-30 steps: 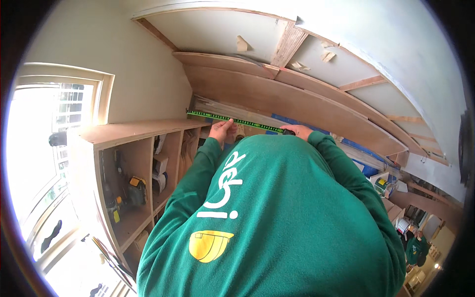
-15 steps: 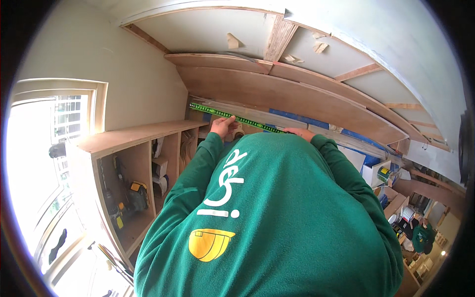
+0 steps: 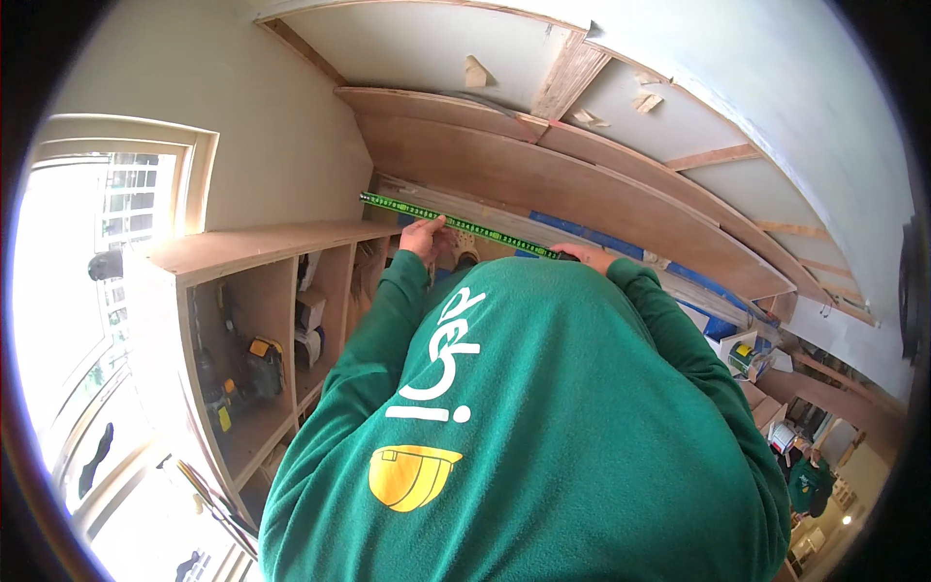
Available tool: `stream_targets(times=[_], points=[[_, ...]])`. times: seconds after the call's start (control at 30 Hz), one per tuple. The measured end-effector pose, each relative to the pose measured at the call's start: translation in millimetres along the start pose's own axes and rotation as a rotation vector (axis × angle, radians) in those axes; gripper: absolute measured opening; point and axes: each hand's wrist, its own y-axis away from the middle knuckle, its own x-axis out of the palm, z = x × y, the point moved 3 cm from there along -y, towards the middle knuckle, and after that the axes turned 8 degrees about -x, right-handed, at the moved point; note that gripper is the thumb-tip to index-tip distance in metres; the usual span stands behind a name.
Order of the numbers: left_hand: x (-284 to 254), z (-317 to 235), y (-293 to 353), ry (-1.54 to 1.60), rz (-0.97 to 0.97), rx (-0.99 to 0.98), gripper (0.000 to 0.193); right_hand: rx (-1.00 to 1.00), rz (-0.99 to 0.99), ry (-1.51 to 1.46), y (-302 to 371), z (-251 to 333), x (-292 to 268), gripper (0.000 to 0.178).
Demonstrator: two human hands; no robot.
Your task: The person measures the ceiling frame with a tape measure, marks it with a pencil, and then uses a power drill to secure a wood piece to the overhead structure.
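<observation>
A bright green tape measure (image 3: 485, 233) is pulled out in front of me, its blade running from the wall corner at the left down toward the right. My left hand (image 3: 425, 239) pinches the lower edge of the blade near its middle, fingers bent around it. At the blade's right end my right hand (image 3: 588, 256) is closed on the dark case, which is mostly hidden behind my green top. The free end of the blade lies close to the left wall, beside a long wooden board.
Left of me stands an open wooden shelf unit (image 3: 262, 247) with power tools (image 3: 267, 364) inside, beside a bright window (image 3: 116, 213). A long wooden panel (image 3: 562, 199) spans ahead under a framed ceiling. Blue sheeting (image 3: 592, 236) lies beyond. A person in green (image 3: 810, 482) is far right.
The tape's free end and my left hand have shifted left, toward the wall corner. My view has tilted slightly. Both hands keep their hold on the tape measure.
</observation>
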Motion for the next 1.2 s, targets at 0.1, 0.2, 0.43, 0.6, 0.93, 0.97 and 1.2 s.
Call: stream_targets(times=[0.1,0.2,0.43,0.6,0.93,0.97,1.2], points=[[-3.2,-7.9,-5.2,0.007,-0.012,0.038,0.018,-0.004,-0.027,0.074,0.2,15.3,-5.1,0.066],[5.2,-22.9,-2.0,-0.038,-0.055,0.051,0.019,0.028,-0.060,0.126,-0.8,29.0,-12.4,0.071],[15.7,-39.4,-2.9,-0.137,-0.031,0.042,0.023,0.076,-0.096,0.158,-4.6,42.6,-25.4,0.072],[6.4,-27.2,-16.1,-0.218,0.042,0.053,0.025,0.105,-0.122,0.117,-3.6,38.4,-25.9,0.071],[-32.7,26.6,-20.5,-0.957,-0.077,0.100,0.036,0.138,-0.170,0.051,14.3,15.9,-20.5,0.067],[-34.3,25.1,-15.2,-1.152,-0.110,0.144,0.036,0.150,-0.183,0.058,19.1,7.8,-19.1,0.067],[-124.4,51.9,-32.2,-1.423,-0.199,0.131,0.042,0.142,-0.205,0.104,21.1,-12.0,-8.2,0.067]])
